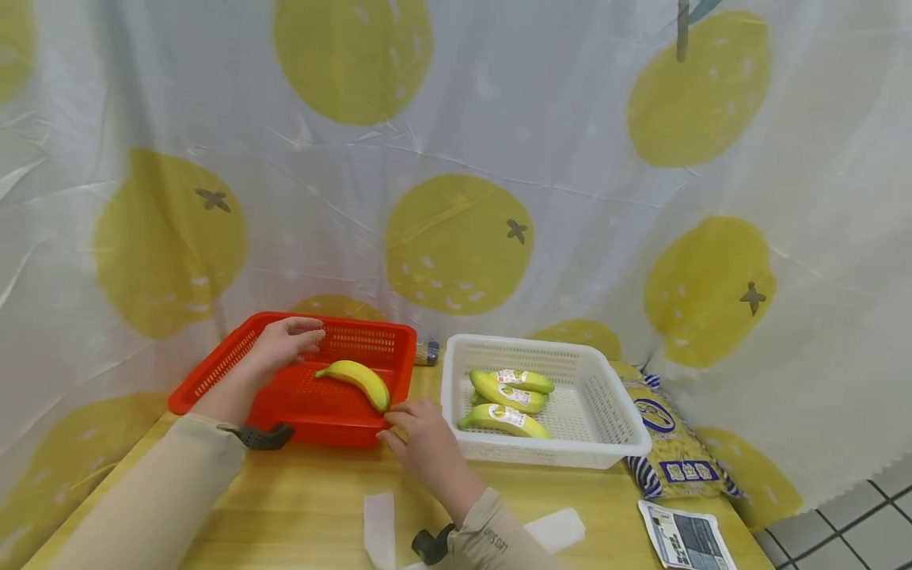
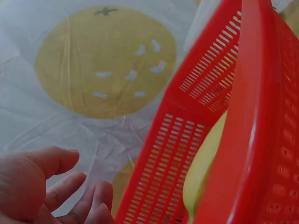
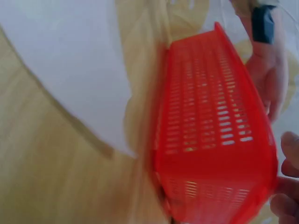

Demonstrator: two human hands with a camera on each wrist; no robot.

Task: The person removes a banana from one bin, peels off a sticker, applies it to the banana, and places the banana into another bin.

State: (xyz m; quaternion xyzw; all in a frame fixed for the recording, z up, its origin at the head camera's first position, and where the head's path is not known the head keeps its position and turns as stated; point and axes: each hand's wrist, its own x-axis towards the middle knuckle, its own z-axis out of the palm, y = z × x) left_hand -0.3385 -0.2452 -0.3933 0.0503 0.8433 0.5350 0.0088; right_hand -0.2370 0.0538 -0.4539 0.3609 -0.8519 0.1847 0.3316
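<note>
A red plastic basket (image 1: 324,431) stands on the wooden table, with one yellow banana (image 1: 356,376) inside toward its right. My left hand (image 1: 285,346) hovers over the basket's back left part with loosely bent fingers and nothing in them. In the left wrist view the left hand (image 2: 65,186) is apart from the basket rim. At the basket's front right corner is my right hand (image 1: 423,439), its fingertips close to the rim and seemingly touching it. Only the fingertips (image 3: 285,205) show in the right wrist view, which is blurred.
A white basket (image 1: 541,455) to the right holds several bananas (image 1: 509,396) with labels. Beyond it lie a yellow food bag (image 1: 666,435) and a printed packet (image 1: 687,538). White paper strips (image 1: 379,526) lie in front. A fruit-patterned curtain (image 1: 570,237) hangs behind.
</note>
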